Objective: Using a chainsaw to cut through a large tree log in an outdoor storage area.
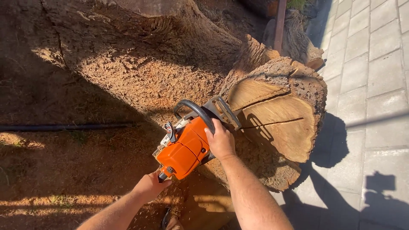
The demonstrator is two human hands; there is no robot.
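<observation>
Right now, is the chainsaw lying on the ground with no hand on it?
No: the right hand grips the front handle of the orange chainsaw, and the left hand holds its rear, against the log.

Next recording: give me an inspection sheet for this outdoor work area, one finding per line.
Surface: bare soil covered with sawdust.
Job's things: orange chainsaw set into a large log whose cut face has cracks.
Clutter: sawdust heaped against the trunk.
Hands: left hand at the saw's rear end; right hand on the black front handle.
Cables: dark hose or pipe lying on the soil.
Surroundings: grey paving, metal post.
</observation>
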